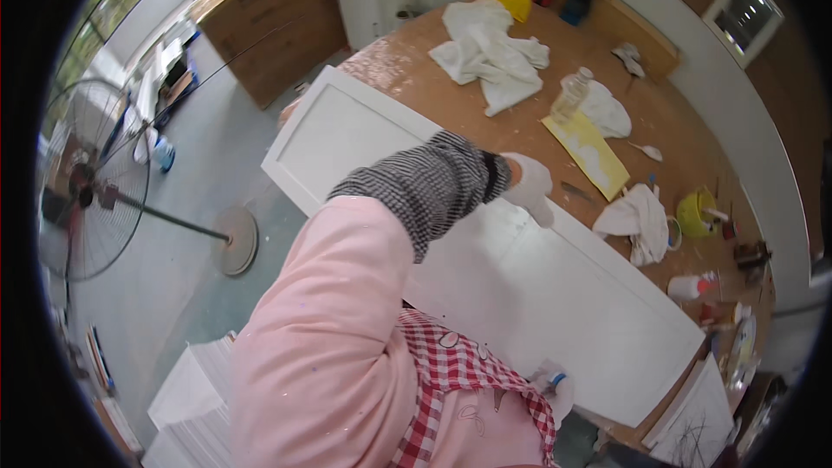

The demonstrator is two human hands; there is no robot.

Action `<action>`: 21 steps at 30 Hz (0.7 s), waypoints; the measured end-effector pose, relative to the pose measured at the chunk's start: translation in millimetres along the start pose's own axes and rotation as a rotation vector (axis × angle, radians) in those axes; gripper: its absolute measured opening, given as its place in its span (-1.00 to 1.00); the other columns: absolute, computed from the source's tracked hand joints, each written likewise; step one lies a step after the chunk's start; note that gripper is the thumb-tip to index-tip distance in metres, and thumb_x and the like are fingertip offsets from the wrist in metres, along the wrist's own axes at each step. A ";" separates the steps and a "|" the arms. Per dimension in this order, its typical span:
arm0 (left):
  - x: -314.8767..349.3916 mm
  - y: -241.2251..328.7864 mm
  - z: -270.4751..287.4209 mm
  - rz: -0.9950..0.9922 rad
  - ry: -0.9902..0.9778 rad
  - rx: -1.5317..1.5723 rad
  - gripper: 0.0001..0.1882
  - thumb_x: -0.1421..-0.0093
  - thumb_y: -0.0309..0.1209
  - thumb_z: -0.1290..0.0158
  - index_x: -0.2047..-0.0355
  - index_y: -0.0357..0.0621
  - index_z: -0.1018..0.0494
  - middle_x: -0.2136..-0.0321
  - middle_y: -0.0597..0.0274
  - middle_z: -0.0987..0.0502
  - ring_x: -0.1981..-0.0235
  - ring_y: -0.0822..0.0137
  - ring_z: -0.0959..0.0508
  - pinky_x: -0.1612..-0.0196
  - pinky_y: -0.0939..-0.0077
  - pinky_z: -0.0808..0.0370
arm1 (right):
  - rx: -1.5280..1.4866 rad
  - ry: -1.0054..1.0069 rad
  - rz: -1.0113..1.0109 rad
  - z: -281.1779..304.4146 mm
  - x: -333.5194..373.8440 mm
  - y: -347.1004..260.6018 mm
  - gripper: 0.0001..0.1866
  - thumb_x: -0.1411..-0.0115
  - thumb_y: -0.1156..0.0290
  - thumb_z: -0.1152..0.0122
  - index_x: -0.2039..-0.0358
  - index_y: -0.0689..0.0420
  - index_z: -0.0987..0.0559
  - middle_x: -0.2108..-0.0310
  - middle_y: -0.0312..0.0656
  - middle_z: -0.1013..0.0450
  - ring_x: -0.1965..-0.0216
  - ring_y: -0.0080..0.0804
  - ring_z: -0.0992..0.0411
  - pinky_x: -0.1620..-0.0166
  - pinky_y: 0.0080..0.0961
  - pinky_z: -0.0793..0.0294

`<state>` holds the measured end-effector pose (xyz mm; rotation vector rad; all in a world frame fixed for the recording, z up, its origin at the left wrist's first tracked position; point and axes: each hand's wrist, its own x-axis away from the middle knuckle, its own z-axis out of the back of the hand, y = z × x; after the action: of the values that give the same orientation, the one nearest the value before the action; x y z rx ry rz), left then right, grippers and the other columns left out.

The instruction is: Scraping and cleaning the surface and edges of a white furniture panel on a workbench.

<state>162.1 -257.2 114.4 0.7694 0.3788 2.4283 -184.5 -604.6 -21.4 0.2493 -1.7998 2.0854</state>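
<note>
A long white panel (598, 312) with a raised border lies diagonally across the workbench. My left arm, in a pink sleeve and a black-and-white checked oversleeve, reaches across it. My left hand (530, 189), in a white glove, is at the panel's far long edge, fingers bent down and pressed together; whatever may be in them is hidden. Low at the panel's near edge, my right hand (559, 392) is partly covered by the red checked apron (451, 351). It looks closed around something small with a blue part, too unclear to name.
Beyond the panel, the workbench (511, 134) holds white cloths (494, 48), a clear bottle (572, 94), a yellow sheet (589, 154), a scraper-like blade (577, 191) and a yellow-green bucket (696, 212). A standing fan (87, 191) is at left; white boards (195, 403) are stacked below.
</note>
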 end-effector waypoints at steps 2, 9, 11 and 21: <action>6.9 9.0 21.6 -0.057 0.115 -0.032 -0.21 -0.07 0.24 -0.15 -0.02 -0.24 -0.56 -0.01 -0.09 -0.58 -0.09 -0.08 -0.54 -0.12 0.12 -0.46 | -0.652 0.042 -0.119 -43.8 10.8 -62.9 -0.76 -0.26 0.33 -0.04 0.31 0.27 -0.54 0.48 -0.24 -0.44 0.54 -0.50 -0.38 0.51 -0.54 -0.43; 21.3 46.8 114.9 0.060 0.256 -0.297 -0.27 -0.02 0.23 -0.21 0.15 -0.25 -0.62 0.15 -0.15 -0.62 0.08 -0.05 -0.60 0.01 0.17 -0.49 | -0.611 0.206 0.154 -44.3 -2.7 -64.2 -0.76 -0.29 0.41 0.00 0.16 0.33 -0.49 0.35 -0.09 -0.54 0.36 -0.28 -0.56 0.26 -0.32 -0.62; 38.9 58.8 136.2 0.081 0.265 -0.347 -0.28 -0.01 0.23 -0.21 0.16 -0.22 -0.62 0.18 -0.13 -0.63 0.10 -0.03 -0.61 0.04 0.18 -0.50 | -0.624 0.265 0.211 -43.0 -8.4 -71.4 -0.76 -0.30 0.40 0.00 0.16 0.31 -0.48 0.35 -0.10 -0.54 0.33 -0.28 -0.56 0.22 -0.31 -0.61; 131.4 71.1 98.4 -0.121 0.664 -0.424 -0.63 0.06 -0.12 -0.31 0.35 -0.11 -0.61 0.43 0.03 -0.60 0.33 -0.04 -0.61 0.25 0.16 -0.53 | -0.624 0.342 0.609 -18.7 2.1 -135.0 -0.70 -0.20 0.30 -0.26 0.19 0.24 -0.47 0.38 -0.08 -0.55 0.33 -0.27 -0.57 0.17 -0.30 -0.60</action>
<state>101.6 -227.9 280.1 -0.2470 0.1322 2.4644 -131.8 -570.7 99.6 -0.8577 -2.3560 1.6088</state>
